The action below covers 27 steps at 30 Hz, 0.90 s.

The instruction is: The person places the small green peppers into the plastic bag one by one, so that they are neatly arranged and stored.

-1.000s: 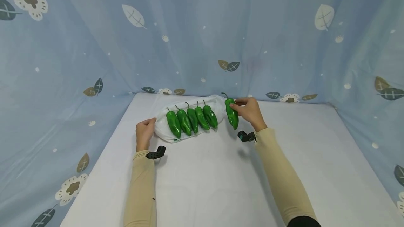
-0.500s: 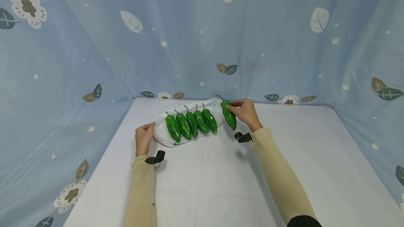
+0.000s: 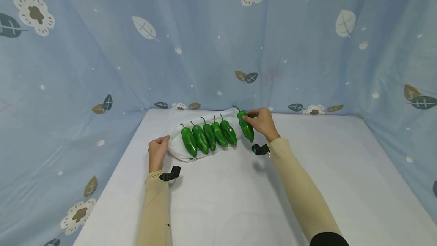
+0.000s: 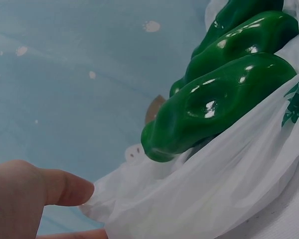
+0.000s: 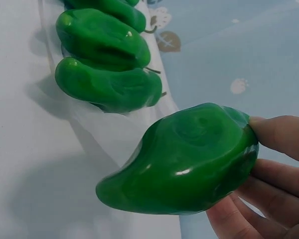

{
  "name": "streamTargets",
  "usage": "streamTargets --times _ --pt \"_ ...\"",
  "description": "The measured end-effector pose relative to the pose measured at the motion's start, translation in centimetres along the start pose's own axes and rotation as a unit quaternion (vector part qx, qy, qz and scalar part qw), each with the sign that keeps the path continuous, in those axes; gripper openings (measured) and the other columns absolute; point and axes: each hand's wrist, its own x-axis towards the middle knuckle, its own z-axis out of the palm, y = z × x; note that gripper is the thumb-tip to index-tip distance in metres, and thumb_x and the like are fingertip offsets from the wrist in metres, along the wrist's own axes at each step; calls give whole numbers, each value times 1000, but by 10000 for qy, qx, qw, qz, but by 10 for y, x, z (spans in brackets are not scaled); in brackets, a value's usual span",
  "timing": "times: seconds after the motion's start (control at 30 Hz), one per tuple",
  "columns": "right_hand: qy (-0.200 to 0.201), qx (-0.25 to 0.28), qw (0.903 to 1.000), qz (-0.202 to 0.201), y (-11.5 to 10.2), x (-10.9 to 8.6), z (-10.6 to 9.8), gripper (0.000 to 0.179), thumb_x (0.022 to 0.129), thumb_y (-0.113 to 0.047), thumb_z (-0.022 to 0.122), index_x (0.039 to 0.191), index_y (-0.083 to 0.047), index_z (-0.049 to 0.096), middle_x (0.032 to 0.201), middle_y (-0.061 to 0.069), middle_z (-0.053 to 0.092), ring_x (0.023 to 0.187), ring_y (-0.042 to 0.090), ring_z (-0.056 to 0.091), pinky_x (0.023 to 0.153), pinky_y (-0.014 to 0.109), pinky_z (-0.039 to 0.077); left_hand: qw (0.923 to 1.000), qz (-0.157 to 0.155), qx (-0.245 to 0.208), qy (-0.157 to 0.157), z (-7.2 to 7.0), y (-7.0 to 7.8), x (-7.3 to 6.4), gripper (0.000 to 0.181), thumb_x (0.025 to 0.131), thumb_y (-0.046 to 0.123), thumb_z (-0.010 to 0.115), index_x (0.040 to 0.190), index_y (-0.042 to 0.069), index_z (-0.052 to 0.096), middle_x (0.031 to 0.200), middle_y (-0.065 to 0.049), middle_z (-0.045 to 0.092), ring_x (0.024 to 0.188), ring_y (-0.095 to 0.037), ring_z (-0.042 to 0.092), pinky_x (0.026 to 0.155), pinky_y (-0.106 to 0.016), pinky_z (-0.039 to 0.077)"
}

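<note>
Between its thumb and fingers, my right hand (image 3: 264, 122) holds a glossy green pepper (image 3: 246, 127) (image 5: 184, 164) above the right end of a white plastic bag (image 3: 178, 150). Several more green peppers (image 3: 209, 136) lie side by side in a row on that bag, stems pointing away. My left hand (image 3: 158, 152) pinches the bag's left edge. In the left wrist view the thumb (image 4: 65, 189) presses on the thin plastic (image 4: 189, 194), and the other fingers are mostly out of sight. A green print (image 4: 296, 99) shows on the bag.
A white-covered table (image 3: 218, 208) stretches under both arms. Behind it and at the sides hangs a blue curtain (image 3: 205, 48) printed with flowers and leaves. Black wrist cameras (image 3: 170, 173) sit on both wrists.
My right hand has carried its pepper slightly left, toward the row. The left hand keeps its pinch on the bag edge. The head view has tilted up a little.
</note>
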Motion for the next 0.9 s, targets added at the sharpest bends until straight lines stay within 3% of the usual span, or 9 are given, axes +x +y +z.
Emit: streamTargets --times 0.9 --pt "-46 -96 9998 160 6 14 27 37 95 -21 75 121 6 72 120 25 74 106 37 73 88 47 62 10000 -36 0 -59 2 0 -2 54 104 37 54 139 -4 60 152 -26 52 144 -39 47 119 -54 41"
